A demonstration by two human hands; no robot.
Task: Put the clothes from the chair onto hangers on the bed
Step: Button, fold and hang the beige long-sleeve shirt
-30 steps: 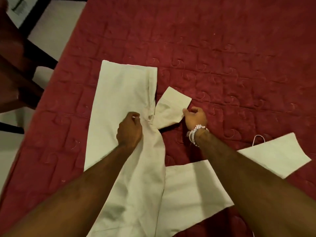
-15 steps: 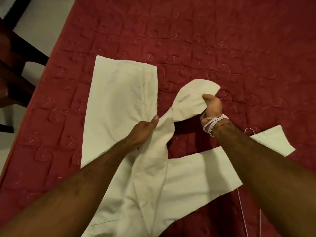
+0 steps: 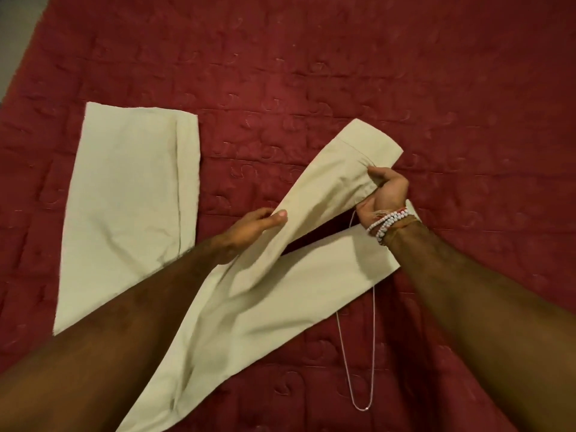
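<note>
1. The cream garment [image 3: 131,194] lies spread on the bed [image 3: 311,73], on its dark red quilted cover.
2. One long part [image 3: 327,188] of the garment, with a folded cuff at its end, is lifted off the cover.
3. The right hand [image 3: 385,191] grips this part just under the cuff, fingers [image 3: 375,176] curled tightly around the cloth.
4. The left hand [image 3: 252,226] pinches the same part lower down, thumb on top, the other fingers under the cloth.
5. Beaded bracelets [image 3: 389,221] sit on the right wrist.
6. A thin white cord [image 3: 358,353] lies in a loop on the cover beside the right forearm; its upper end goes under the garment.
7. Both forearms hide part of the garment.
</note>
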